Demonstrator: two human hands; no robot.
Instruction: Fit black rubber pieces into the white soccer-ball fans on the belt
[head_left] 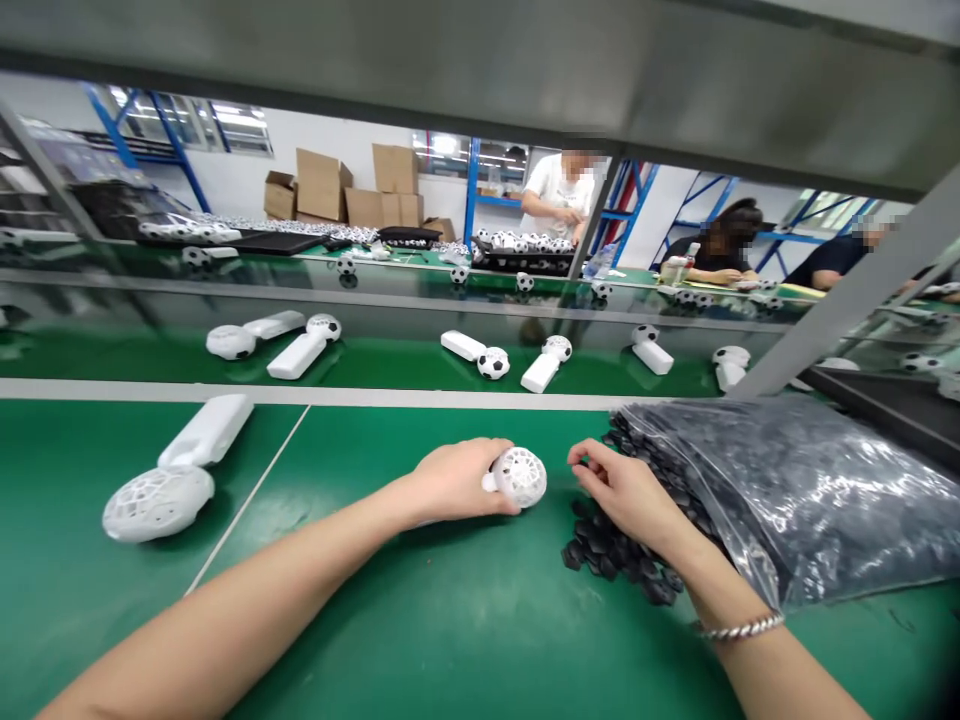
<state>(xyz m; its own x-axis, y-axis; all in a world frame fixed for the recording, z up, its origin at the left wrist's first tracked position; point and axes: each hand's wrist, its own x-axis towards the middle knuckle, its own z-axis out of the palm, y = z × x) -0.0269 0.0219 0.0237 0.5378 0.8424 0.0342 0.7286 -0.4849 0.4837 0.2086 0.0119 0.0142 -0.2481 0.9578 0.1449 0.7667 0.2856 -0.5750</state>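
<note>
My left hand [454, 480] is closed around the handle of a white hand-held fan [519, 477], whose round ball-shaped grille head points right. My right hand [626, 490] rests on a heap of small black plastic pieces [607, 548] spilling from a clear plastic bag [795, 490]. Its fingers are curled in a pinch near the fan head, and whether a piece is between them is hidden. A silver bracelet [739, 628] sits on the right wrist.
Another white fan [176, 470] lies on the green bench at the left. Several fans with football-patterned heads [493, 362] lie on the green conveyor behind. A grey metal post [840, 305] slants at right. Other people work at far benches.
</note>
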